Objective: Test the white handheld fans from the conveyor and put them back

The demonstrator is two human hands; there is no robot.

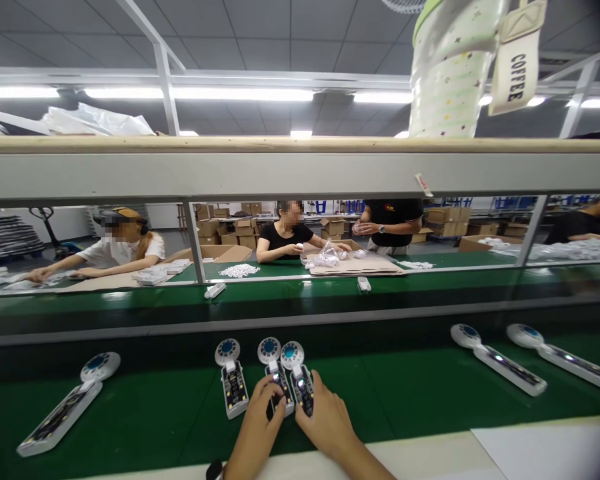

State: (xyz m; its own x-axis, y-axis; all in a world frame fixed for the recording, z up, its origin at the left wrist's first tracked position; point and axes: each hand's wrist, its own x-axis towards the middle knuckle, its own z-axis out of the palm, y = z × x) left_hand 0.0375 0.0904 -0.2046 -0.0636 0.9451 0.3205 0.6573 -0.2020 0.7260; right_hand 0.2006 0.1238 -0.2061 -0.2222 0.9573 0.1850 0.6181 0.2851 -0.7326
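A shelf (295,175) crosses the head view above a dark green work surface (390,383), with people at work beyond it and a pale cup (445,80) standing at upper right. At lower centre are three white devices with round heads and exposed circuit boards. My right hand (333,420) grasps the right device (293,355) by its sides, thumb and fingertip near opposite edges. My left hand (257,423) curls over the middle device (269,349); I can't tell whether I'm pinching it or only touching. The left device (235,390) lies just beside it, clear of my fingers.

The middle and right devices sit so close that, I judge, drawing my hands together could knock their heads or scuff a housing. My left fingers are over the open board, so pressing hard might smudge or strain its parts. A loose hold on the right one could let it twist. Another device (60,417) lies at lower left and two more (513,368) (580,365) at right, well out of reach of such a bump.
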